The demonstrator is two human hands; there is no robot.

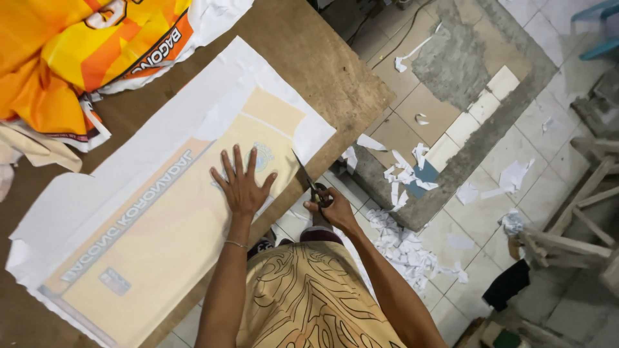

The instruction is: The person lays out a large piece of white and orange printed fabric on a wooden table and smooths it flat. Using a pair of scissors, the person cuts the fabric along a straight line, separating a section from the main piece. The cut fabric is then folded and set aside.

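1. I see my left hand [242, 183] lying flat on the printed fabric sheet [161, 219], palm down, all fingers spread wide. It grips nothing, it only presses the sheet against the wooden table [335, 71].
2. My right hand [332, 207] is closed around the handles of the scissors [308, 182]. This hand is just beside the near edge of the table, to the right of the left hand.
3. The blades of the scissors point away from me and up, and they meet the white margin of the sheet at its right edge. I cannot tell how far the blades are apart.
4. The sheet is pale yellow with a white border and it lies diagonally over the table, mostly to the left of both hands.
5. An orange garment [84, 51] lies at the far left corner of the table, well apart from the hands.
6. White paper scraps [403, 248] lie on the tiled floor [516, 167], below and to the right of the right hand.
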